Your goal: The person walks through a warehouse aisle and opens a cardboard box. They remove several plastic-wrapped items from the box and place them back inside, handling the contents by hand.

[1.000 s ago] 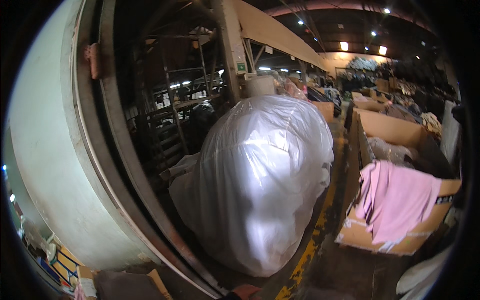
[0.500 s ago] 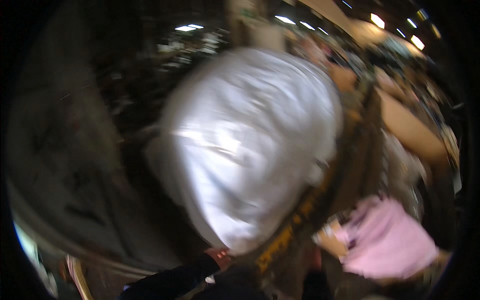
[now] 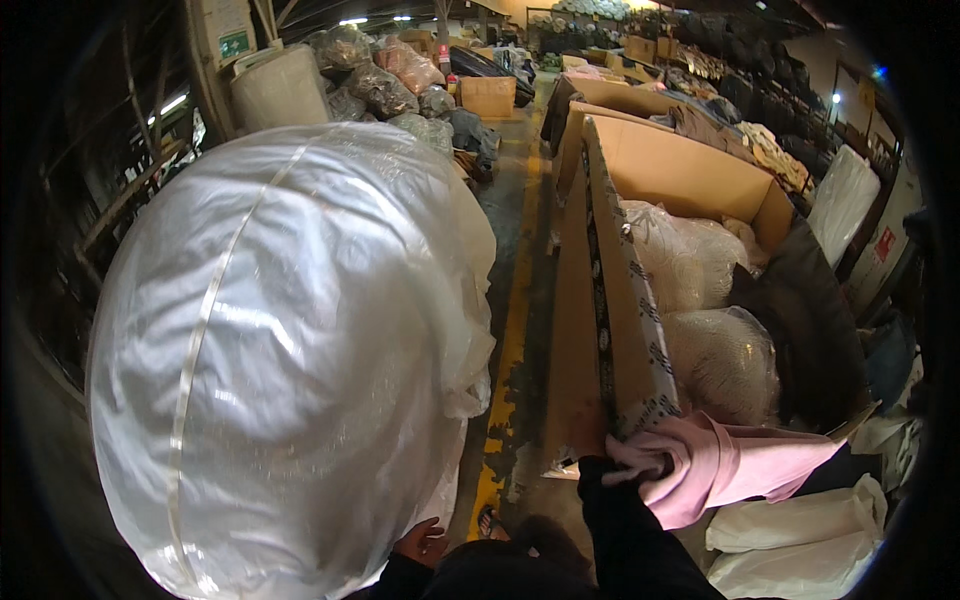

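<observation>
The pink garment (image 3: 725, 468) lay draped over the near corner of the large cardboard box (image 3: 600, 330), soft and creased, its cloth bunched at the left end and spreading flat to the right along the box's rim; the right hand (image 3: 632, 462), in a pale glove, was closed around that bunched end, fingers curled tight into the cloth, just beside the box's corner; its dark sleeve ran down from there to the lower edge. Inside the box sat clear plastic bags (image 3: 700, 300) stuffed with pale material, with a dark cloth against the box's right wall. Left of the box, across a worn yellow floor line (image 3: 510, 350), stood a huge white plastic-wrapped bale (image 3: 280, 350), shiny and wrinkled, with a band running down its front; the left hand (image 3: 424, 543) rested bare against the bale's lower edge, fingers loosely spread, holding nothing; much of the hand was hidden by the bale and the person's own dark clothing. Right of the box, white sacks (image 3: 800, 530) were partly cut off by the dark rim.
</observation>
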`<action>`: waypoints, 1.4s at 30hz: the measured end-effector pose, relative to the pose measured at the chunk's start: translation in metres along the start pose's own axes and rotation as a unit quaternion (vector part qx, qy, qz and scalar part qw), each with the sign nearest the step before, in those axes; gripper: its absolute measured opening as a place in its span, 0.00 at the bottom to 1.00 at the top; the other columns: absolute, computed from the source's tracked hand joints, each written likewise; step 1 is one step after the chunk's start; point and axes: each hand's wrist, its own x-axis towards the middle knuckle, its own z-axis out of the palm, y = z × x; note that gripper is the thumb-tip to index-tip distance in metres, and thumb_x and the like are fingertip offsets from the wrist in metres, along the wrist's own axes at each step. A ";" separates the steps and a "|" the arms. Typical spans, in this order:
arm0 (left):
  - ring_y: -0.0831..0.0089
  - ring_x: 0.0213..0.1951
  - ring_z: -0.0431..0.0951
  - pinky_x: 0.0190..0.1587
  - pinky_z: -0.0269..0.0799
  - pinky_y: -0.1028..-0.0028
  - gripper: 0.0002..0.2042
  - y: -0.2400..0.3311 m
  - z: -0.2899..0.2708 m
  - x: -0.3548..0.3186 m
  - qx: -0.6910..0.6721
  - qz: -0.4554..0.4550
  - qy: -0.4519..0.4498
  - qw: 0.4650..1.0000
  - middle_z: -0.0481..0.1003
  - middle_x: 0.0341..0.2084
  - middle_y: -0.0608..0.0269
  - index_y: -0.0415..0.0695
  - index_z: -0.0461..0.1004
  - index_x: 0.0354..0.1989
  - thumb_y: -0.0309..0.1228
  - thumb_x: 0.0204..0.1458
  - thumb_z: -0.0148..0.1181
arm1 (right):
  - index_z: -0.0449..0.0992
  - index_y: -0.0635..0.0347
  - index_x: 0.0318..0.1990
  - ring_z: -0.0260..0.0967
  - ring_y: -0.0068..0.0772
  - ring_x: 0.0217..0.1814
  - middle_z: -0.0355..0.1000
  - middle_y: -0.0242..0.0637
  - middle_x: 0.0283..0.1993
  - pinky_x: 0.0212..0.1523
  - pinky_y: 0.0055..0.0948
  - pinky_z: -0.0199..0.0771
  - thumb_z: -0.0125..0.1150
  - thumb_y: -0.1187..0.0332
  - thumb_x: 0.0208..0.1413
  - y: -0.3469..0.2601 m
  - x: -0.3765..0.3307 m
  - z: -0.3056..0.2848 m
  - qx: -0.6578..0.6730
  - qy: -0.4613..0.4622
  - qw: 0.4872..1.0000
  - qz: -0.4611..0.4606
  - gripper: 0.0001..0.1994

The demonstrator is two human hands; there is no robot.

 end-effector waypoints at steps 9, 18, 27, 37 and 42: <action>0.49 0.60 0.62 0.63 0.54 0.53 0.46 0.147 0.006 0.005 -0.048 0.098 -0.137 0.985 0.64 0.58 0.43 0.33 0.56 0.62 0.68 0.52 0.31 | 0.69 0.59 0.52 0.63 0.47 0.56 0.67 0.47 0.51 0.55 0.43 0.61 0.55 0.62 0.52 -0.072 0.085 0.092 0.000 -0.352 0.863 0.364 0.20; 0.51 0.63 0.58 0.65 0.49 0.56 0.50 0.298 0.018 0.130 -0.132 0.075 -0.182 0.971 0.59 0.60 0.41 0.32 0.53 0.63 0.71 0.49 0.31 | 0.74 0.58 0.44 0.67 0.41 0.49 0.71 0.44 0.47 0.48 0.41 0.65 0.51 0.58 0.56 0.043 0.150 0.194 -0.035 -0.746 0.663 -0.053 0.16; 0.52 0.65 0.54 0.67 0.45 0.59 0.53 0.410 0.052 0.274 -0.198 0.045 -0.215 0.955 0.54 0.63 0.39 0.31 0.50 0.64 0.73 0.46 0.31 | 0.76 0.60 0.40 0.68 0.36 0.39 0.73 0.44 0.41 0.41 0.38 0.67 0.49 0.58 0.58 0.095 0.215 0.160 0.175 -0.627 0.740 0.172 0.15; 0.49 0.68 0.46 0.67 0.41 0.54 0.56 0.407 0.046 0.308 -0.082 0.077 -0.154 0.982 0.47 0.65 0.35 0.33 0.44 0.67 0.76 0.43 0.31 | 0.70 0.62 0.50 0.69 0.44 0.49 0.71 0.46 0.47 0.51 0.40 0.68 0.51 0.59 0.59 0.099 0.267 0.140 0.272 -0.430 0.798 0.324 0.18; 0.43 0.60 0.60 0.58 0.58 0.47 0.49 0.425 0.063 0.365 -0.203 0.209 -0.060 0.955 0.55 0.61 0.36 0.40 0.53 0.65 0.72 0.47 0.38 | 0.68 0.63 0.53 0.70 0.38 0.47 0.71 0.47 0.47 0.45 0.35 0.72 0.49 0.62 0.60 0.128 0.332 0.185 0.274 -0.429 0.834 0.212 0.18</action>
